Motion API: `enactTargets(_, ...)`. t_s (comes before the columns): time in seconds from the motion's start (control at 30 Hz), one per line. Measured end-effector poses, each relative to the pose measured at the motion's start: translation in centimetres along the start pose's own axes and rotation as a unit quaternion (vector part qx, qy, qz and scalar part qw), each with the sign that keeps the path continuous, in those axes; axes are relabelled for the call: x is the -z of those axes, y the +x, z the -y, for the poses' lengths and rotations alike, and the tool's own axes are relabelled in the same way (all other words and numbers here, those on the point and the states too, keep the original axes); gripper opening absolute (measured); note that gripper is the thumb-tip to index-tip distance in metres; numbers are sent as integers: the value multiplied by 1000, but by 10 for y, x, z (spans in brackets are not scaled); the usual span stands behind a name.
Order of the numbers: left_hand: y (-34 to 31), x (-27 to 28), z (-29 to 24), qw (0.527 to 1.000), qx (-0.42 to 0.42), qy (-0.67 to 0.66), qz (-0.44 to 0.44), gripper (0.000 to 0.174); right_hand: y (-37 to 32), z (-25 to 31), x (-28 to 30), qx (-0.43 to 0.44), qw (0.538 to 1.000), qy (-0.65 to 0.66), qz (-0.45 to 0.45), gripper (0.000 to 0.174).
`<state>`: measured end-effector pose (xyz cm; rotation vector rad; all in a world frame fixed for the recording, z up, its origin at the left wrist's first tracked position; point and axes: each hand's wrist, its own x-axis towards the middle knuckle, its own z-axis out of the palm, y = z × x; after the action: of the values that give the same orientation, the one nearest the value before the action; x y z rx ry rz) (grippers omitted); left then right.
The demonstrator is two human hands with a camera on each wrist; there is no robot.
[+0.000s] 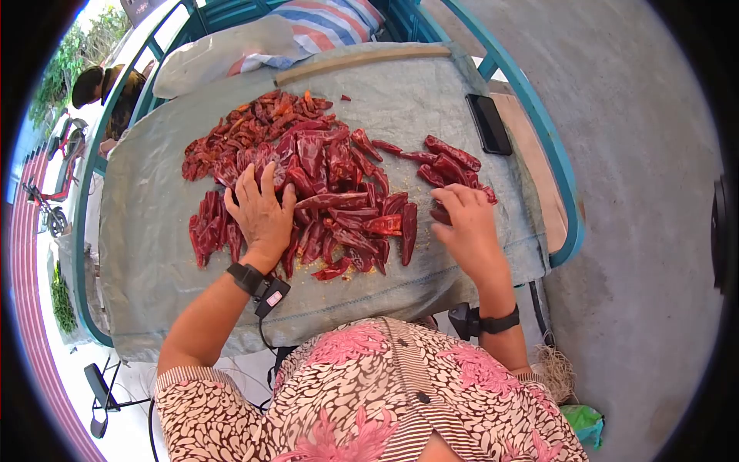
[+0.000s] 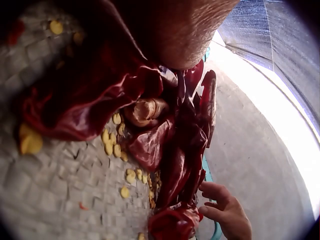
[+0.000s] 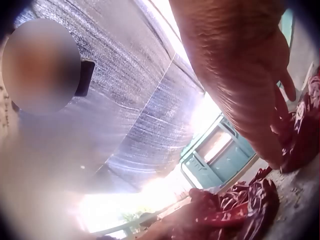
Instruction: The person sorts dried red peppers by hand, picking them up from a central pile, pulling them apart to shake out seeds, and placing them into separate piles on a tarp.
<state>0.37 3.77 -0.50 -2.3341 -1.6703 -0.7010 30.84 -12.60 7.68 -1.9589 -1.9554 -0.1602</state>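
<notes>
A heap of large dried red chili peppers lies on a woven sheet. My left hand rests on the heap's left part with its fingers spread. To the right, my right hand reaches over a smaller group of chili peppers, its fingertips at the nearest ones. One dark chili pepper shows between its thumb and forefinger; the left wrist view has these two digits apart beside the peppers. Smaller, more shrivelled chilies are piled behind the left hand. Yellow seeds are scattered beneath the peppers.
A black phone lies at the sheet's right side. Teal metal rails surround this cart bed. A wooden strip and a striped sack are at the back. Another person is beyond the left rail.
</notes>
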Motion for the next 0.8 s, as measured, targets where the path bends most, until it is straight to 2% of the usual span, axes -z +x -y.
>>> enactTargets(0.03, 0, -1, 0, 1000, -1, -1, -2, 55, 0, 3, 0, 4, 999, 26, 24, 47)
enactTargets(0.13, -1, 0, 0, 1000, 0, -6, 0, 55, -3, 33, -9, -208, 961, 134, 126, 54)
enactTargets(0.23, -1, 2, -1, 1000, 2, -14, 0, 55, -4, 34, -27, -149, 975, 103, 125, 59)
enactTargets(0.43, -1, 6, -2, 1000, 1, -25, 2, 54, 0, 22, -36, -195, 945, 236, 111, 47)
enactTargets(0.53, 0, 6, -3, 1000, 4, -25, 2, 54, 6, 25, -24, -259, 924, 266, 96, 44)
enactTargets(0.67, -1, 6, -2, 999, 1, -38, -6, 54, 13, 11, 4, -235, 968, 76, 45, 45)
enactTargets(0.77, 0, 7, -3, 999, 2, -34, -3, 53, 23, 6, 4, -188, 977, 88, -44, 47)
enactTargets(0.8, 0, 7, -3, 1000, 3, -29, -1, 53, 28, 10, 9, -201, 967, 150, 48, 58)
